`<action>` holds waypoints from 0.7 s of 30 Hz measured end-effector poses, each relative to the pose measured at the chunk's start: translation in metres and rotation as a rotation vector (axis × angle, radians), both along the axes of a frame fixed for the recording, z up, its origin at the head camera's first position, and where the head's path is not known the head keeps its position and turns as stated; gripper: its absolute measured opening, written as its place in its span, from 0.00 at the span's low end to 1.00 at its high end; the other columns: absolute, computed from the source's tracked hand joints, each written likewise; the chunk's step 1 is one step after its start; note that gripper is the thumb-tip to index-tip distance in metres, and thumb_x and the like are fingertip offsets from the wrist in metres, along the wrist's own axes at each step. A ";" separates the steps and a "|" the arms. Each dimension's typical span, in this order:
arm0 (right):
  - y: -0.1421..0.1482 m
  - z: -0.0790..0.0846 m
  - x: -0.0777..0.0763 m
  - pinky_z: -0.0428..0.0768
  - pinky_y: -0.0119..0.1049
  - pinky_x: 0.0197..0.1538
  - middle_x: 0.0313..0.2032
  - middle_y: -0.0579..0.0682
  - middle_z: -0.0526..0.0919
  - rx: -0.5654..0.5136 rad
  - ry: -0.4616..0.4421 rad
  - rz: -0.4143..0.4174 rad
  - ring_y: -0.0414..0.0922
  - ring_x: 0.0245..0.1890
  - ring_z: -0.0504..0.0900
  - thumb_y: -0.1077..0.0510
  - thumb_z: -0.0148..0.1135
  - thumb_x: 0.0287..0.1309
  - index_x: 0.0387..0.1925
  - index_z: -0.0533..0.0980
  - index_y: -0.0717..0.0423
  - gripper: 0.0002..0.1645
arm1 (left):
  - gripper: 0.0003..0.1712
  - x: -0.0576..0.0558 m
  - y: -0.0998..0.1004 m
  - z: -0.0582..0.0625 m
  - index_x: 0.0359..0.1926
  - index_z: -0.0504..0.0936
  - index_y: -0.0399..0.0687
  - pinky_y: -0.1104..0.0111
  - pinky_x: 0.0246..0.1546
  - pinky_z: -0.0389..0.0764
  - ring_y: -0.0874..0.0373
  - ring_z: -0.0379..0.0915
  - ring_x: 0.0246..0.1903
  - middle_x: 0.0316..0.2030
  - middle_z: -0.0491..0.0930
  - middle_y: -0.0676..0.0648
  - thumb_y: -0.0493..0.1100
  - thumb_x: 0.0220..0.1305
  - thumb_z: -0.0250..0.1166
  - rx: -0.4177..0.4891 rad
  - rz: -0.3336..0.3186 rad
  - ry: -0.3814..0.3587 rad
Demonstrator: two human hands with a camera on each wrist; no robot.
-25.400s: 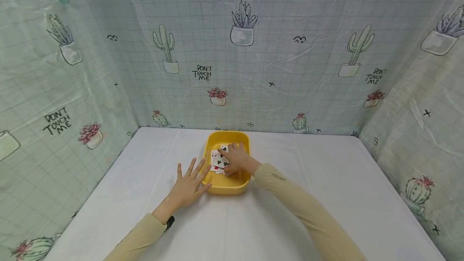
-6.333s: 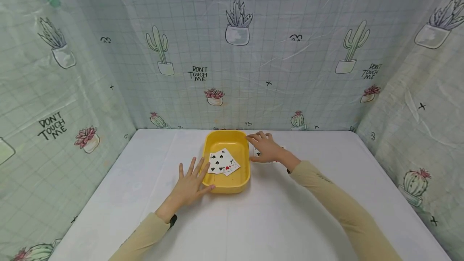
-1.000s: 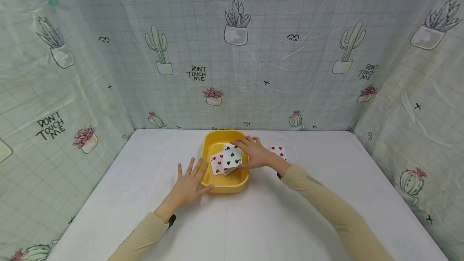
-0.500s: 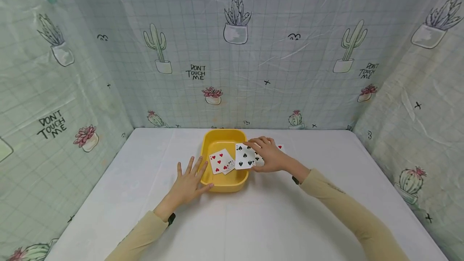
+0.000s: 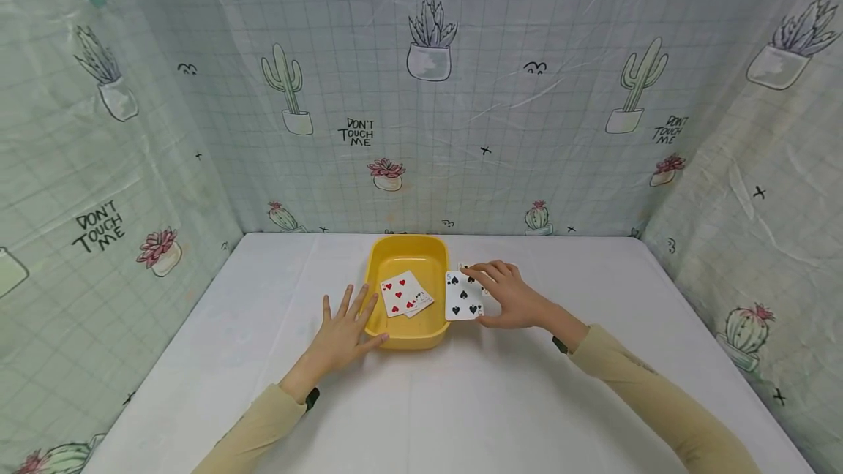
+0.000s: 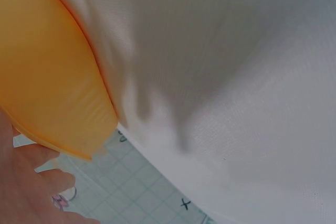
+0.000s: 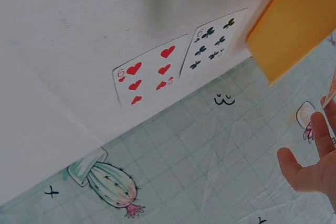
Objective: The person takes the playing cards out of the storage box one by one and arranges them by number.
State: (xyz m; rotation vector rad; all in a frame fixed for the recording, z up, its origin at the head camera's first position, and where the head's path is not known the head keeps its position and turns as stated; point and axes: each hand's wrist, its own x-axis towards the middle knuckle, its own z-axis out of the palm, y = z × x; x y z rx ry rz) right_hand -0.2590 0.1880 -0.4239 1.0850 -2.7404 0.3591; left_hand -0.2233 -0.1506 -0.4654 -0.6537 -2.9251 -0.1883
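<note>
Pinching the five of spades (image 5: 463,296), the person's right hand (image 5: 514,302) had its thumb at the card's near edge and fingertips at its far edge. The card was face up, its long axis running nearly straight away from the person, its short ends facing near and far. It was beside the yellow tray (image 5: 411,342), its left edge overlapping the tray's right rim in the head view; whether it touched the rim could not be told.

The left hand (image 5: 341,339) lay with its fingers spread apart along the tray's left side, the thumb at the near left corner. The tray's own long axis also ran near to far.

Inside it, the five of hearts (image 5: 399,294) lay face up, its far end turned somewhat left, partly covering a black-suited card (image 5: 424,302) that stuck out to the right. On the white surface (image 5: 408,401), the right wrist view showed the six of clubs (image 7: 210,45) next to the tray and the six of hearts (image 7: 148,72) just beyond, both face up.
</note>
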 end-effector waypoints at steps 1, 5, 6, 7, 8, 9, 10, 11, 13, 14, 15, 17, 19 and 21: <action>0.002 -0.001 0.001 0.57 0.54 0.57 0.60 0.49 0.63 -0.004 -0.001 0.002 0.49 0.58 0.59 0.42 0.64 0.41 0.66 0.54 0.44 0.50 | 0.46 0.000 0.000 -0.001 0.68 0.51 0.49 0.35 0.58 0.38 0.40 0.35 0.68 0.69 0.46 0.43 0.70 0.56 0.47 0.001 -0.001 -0.001; 0.009 -0.006 0.007 0.56 0.55 0.58 0.60 0.49 0.62 -0.019 -0.023 0.002 0.51 0.60 0.58 0.42 0.64 0.43 0.66 0.53 0.44 0.49 | 0.46 -0.002 -0.001 -0.003 0.68 0.50 0.49 0.35 0.58 0.38 0.41 0.35 0.68 0.69 0.45 0.44 0.70 0.56 0.46 -0.006 0.000 0.003; 0.010 -0.007 0.008 0.56 0.55 0.58 0.60 0.49 0.62 -0.023 -0.027 0.001 0.51 0.60 0.58 0.43 0.64 0.43 0.66 0.53 0.44 0.49 | 0.46 -0.002 -0.001 -0.003 0.68 0.50 0.49 0.35 0.58 0.38 0.41 0.35 0.68 0.69 0.45 0.44 0.70 0.56 0.46 -0.006 -0.001 0.006; 0.012 -0.009 0.009 0.56 0.56 0.58 0.60 0.50 0.62 -0.027 -0.031 0.000 0.51 0.60 0.58 0.43 0.64 0.43 0.66 0.53 0.45 0.49 | 0.46 -0.002 -0.001 -0.004 0.68 0.51 0.49 0.35 0.58 0.38 0.41 0.35 0.68 0.69 0.45 0.44 0.70 0.56 0.46 -0.007 0.000 0.008; 0.013 -0.011 0.010 0.56 0.55 0.58 0.60 0.49 0.62 -0.024 -0.030 -0.002 0.50 0.60 0.59 0.43 0.63 0.43 0.66 0.54 0.46 0.49 | 0.46 -0.002 -0.001 -0.004 0.68 0.51 0.49 0.35 0.58 0.38 0.41 0.35 0.68 0.69 0.45 0.44 0.70 0.56 0.46 -0.008 0.001 0.010; 0.015 -0.013 0.010 0.57 0.55 0.58 0.60 0.49 0.62 -0.024 -0.031 -0.004 0.50 0.60 0.59 0.43 0.63 0.43 0.66 0.54 0.46 0.48 | 0.46 -0.002 -0.001 -0.004 0.68 0.51 0.49 0.35 0.58 0.39 0.41 0.35 0.68 0.69 0.45 0.44 0.71 0.56 0.46 -0.010 0.000 0.013; 0.016 -0.016 0.011 0.57 0.54 0.58 0.59 0.49 0.62 -0.025 -0.030 -0.004 0.49 0.60 0.59 0.43 0.63 0.43 0.66 0.54 0.47 0.48 | 0.46 -0.002 -0.001 -0.004 0.68 0.51 0.49 0.35 0.58 0.39 0.41 0.35 0.68 0.69 0.45 0.44 0.70 0.56 0.46 -0.012 0.001 0.014; 0.018 -0.018 0.012 0.57 0.54 0.57 0.59 0.49 0.62 -0.023 -0.025 -0.005 0.48 0.59 0.59 0.43 0.63 0.43 0.66 0.55 0.47 0.48 | 0.46 -0.001 0.000 -0.004 0.68 0.51 0.49 0.35 0.58 0.39 0.41 0.35 0.68 0.69 0.46 0.44 0.70 0.56 0.46 -0.014 0.001 0.017; 0.020 -0.022 0.013 0.58 0.54 0.57 0.59 0.49 0.63 -0.019 -0.021 -0.003 0.48 0.59 0.60 0.43 0.63 0.43 0.65 0.55 0.47 0.48 | 0.46 -0.001 0.000 -0.004 0.68 0.52 0.49 0.35 0.57 0.40 0.40 0.36 0.68 0.69 0.46 0.44 0.71 0.56 0.46 -0.017 0.001 0.023; 0.021 -0.024 0.013 0.58 0.54 0.57 0.59 0.49 0.63 -0.016 -0.016 -0.001 0.48 0.58 0.60 0.43 0.63 0.43 0.65 0.55 0.47 0.48 | 0.46 0.000 0.000 -0.005 0.68 0.52 0.49 0.35 0.57 0.41 0.40 0.36 0.68 0.69 0.46 0.44 0.71 0.56 0.46 -0.019 0.002 0.025; 0.022 -0.026 0.014 0.58 0.54 0.56 0.59 0.50 0.63 -0.018 -0.016 0.002 0.48 0.58 0.60 0.43 0.63 0.43 0.65 0.55 0.46 0.48 | 0.46 0.000 0.000 -0.005 0.68 0.52 0.49 0.35 0.57 0.41 0.40 0.36 0.68 0.69 0.45 0.44 0.71 0.56 0.46 -0.020 0.002 0.025; 0.024 -0.030 0.015 0.58 0.55 0.55 0.59 0.51 0.64 -0.017 -0.014 0.006 0.49 0.57 0.61 0.43 0.63 0.43 0.65 0.54 0.46 0.48 | 0.46 0.001 0.001 -0.005 0.68 0.52 0.49 0.35 0.57 0.41 0.40 0.37 0.68 0.69 0.46 0.43 0.71 0.56 0.46 -0.021 0.002 0.030; 0.025 -0.034 0.016 0.58 0.55 0.55 0.59 0.51 0.64 -0.017 -0.021 0.009 0.49 0.58 0.61 0.43 0.63 0.43 0.65 0.55 0.47 0.48 | 0.46 0.002 0.001 -0.004 0.68 0.52 0.49 0.35 0.57 0.41 0.39 0.37 0.68 0.69 0.46 0.43 0.71 0.55 0.46 -0.019 0.003 0.028; 0.026 -0.038 0.017 0.58 0.55 0.56 0.59 0.51 0.63 -0.012 -0.033 0.004 0.49 0.58 0.61 0.43 0.63 0.43 0.65 0.55 0.48 0.48 | 0.46 0.003 0.002 -0.004 0.67 0.52 0.49 0.35 0.57 0.41 0.39 0.37 0.68 0.69 0.46 0.43 0.71 0.55 0.46 -0.018 0.001 0.029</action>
